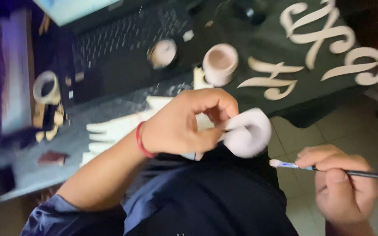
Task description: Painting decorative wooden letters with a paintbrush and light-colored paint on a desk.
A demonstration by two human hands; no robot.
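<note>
While the left hand (178, 124) pinches a white rounded piece (248, 132) over the lap, its face is offered to the brush; the right hand (342, 183) grips a thin paintbrush (329, 169); 2 small pots (219, 63) wait close on the bench (66, 144).

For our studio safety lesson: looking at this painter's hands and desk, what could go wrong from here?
1. The left hand holds the white cutout over the dark lap; paint could drip onto the clothing.
2. The open pot stands near the table edge and might get knocked off.
3. The brush in the right hand could smear the laptop nearby.
</note>
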